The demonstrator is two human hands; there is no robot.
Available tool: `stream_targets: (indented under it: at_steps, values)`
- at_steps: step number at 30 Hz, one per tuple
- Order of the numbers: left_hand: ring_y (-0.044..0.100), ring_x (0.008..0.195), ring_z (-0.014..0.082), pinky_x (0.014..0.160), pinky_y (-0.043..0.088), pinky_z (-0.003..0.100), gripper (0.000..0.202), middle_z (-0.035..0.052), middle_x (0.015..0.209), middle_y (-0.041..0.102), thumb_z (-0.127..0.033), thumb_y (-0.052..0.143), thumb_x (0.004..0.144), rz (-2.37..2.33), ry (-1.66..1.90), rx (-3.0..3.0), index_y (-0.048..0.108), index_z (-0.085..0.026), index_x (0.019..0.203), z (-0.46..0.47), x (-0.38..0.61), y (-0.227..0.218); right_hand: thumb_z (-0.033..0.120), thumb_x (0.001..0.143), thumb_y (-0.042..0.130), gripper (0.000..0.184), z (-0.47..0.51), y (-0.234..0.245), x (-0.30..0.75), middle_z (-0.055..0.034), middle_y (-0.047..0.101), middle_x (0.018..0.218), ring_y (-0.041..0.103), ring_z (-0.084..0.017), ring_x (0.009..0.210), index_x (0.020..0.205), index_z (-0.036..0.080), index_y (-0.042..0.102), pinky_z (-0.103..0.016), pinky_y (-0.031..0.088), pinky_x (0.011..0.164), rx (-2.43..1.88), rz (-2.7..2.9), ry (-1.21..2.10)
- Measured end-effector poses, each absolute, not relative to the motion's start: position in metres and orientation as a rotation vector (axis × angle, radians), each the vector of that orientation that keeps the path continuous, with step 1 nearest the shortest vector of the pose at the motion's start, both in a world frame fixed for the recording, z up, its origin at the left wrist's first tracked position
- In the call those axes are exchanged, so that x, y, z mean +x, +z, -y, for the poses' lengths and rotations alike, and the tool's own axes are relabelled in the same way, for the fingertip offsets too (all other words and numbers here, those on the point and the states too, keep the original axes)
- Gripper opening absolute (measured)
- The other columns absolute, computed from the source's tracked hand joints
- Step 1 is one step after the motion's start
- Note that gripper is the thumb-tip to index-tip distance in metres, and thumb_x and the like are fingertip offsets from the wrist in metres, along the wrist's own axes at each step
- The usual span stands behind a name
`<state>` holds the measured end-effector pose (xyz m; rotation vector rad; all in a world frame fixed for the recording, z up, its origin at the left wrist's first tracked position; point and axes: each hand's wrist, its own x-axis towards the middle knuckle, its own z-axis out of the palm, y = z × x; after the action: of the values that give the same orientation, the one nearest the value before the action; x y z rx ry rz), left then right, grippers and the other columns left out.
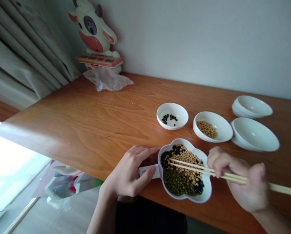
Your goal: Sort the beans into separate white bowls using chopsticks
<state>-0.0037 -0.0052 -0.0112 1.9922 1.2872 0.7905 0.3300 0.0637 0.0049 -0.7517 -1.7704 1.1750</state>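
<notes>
A white flower-shaped bowl [206, 191] at the table's near edge holds mixed black, yellow and green beans. My left hand [129, 172] grips the bowl's short white handle [147, 170] at its left side. My right hand [240, 182] holds a pair of wooden chopsticks [191, 166], their tips over the beans near the bowl's left part. Behind it stand a small white bowl [181, 113] with a few black beans and another white bowl [223, 128] with yellow beans.
Two empty white bowls [256, 135] [253, 105] sit at the right. A cow-shaped toy [96, 35] and a crumpled clear plastic bag [107, 79] stand at the back left by the wall. Wooden table [87, 117]; curtains at left; bags on the floor below.
</notes>
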Motion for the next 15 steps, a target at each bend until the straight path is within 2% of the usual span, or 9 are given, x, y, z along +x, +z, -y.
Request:
stream_targets:
  at_steps: [15]
  values:
    - [0.074, 0.11, 0.0326, 0.105, 0.053, 0.05, 0.056, 0.0122, 0.127, 0.08, -0.045, 0.059, 0.112, -1.304, 0.774, 1.972, 0.064, -0.022, 0.163, 0.0072, -0.0035, -0.0123, 0.079, 0.114, 0.024, 0.082, -0.0642, 0.0018, 0.3277, -0.0045, 0.057, 0.063, 0.051, -0.024, 0.064, 0.07, 0.027, 0.07, -0.041, 0.042, 0.064, -0.768, 1.735, 1.187]
